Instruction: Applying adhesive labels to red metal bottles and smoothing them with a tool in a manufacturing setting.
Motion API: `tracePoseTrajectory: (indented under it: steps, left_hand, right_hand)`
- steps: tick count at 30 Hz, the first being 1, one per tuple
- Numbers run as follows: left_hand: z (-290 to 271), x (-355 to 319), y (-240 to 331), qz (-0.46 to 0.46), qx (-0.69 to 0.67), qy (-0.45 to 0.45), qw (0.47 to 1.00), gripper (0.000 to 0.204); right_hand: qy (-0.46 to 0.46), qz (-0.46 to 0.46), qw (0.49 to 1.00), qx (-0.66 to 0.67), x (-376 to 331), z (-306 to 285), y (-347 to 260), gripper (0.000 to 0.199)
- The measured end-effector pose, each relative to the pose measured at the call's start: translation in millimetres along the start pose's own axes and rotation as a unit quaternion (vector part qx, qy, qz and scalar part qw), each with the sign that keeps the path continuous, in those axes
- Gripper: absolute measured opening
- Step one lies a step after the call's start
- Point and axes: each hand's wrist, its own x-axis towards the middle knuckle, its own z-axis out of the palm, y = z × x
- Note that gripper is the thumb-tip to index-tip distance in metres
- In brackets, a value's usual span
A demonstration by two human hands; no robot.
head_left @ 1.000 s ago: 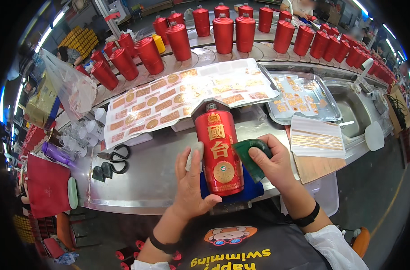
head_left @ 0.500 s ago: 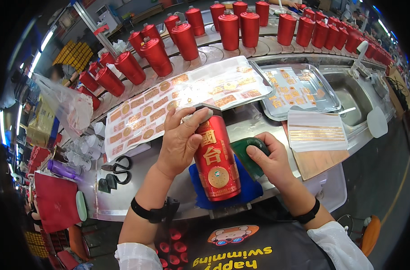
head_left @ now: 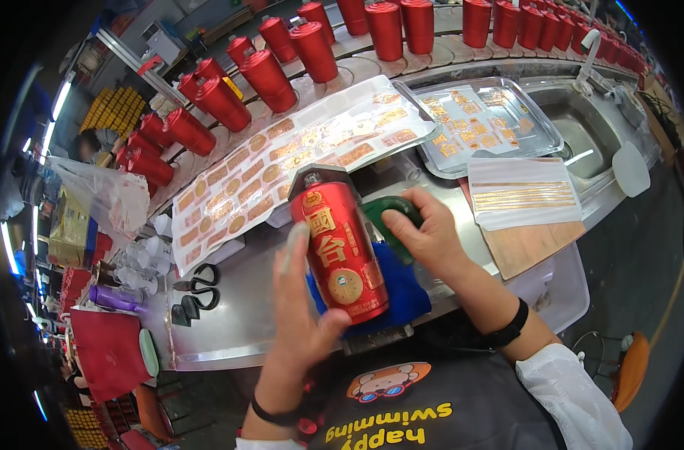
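Observation:
In front of me a red bottle [head_left: 340, 251] with gold characters and a round gold emblem leans back, its neck end inside a dark angular holder [head_left: 321, 174]. A blue cloth [head_left: 403, 289] lies under it. My left hand [head_left: 301, 307], slightly blurred, is alongside the bottle's lower left side, fingers stretched and thumb apart; whether it touches the bottle I cannot tell. My right hand [head_left: 430, 234] grips a dark green flat scraper [head_left: 391, 220] between thumb and fingers, close to the bottle's upper right side.
Behind lies a white sheet of gold stickers [head_left: 244, 184]; a metal tray [head_left: 548, 152] holds more. To the right are gold strips on white paper [head_left: 522, 214], a wooden board [head_left: 533, 251] and a sink [head_left: 582, 127]. Black scissors [head_left: 205, 276] lie left. Red bottles [head_left: 312, 52] line the conveyor.
My left hand has left the bottle's top and come down its left side, its fingers straightening. The bottle appears shifted left with the view. The scraper stays in my right hand.

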Motion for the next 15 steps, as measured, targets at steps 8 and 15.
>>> tracePoseTrajectory:
  steps: [8,15]
  left_hand:
    - [20.6,-37.4,12.7,-0.042,0.226,-0.041,0.972,0.104]
    - [27.1,-40.1,5.8,-0.037,0.178,-0.006,0.983,0.104]
  right_hand:
    - [-0.186,-0.405,0.877,-0.178,-17.2,-3.1,-31.6,0.020]
    - [-0.095,-0.269,0.948,-0.138,27.0,1.9,-38.0,0.017]
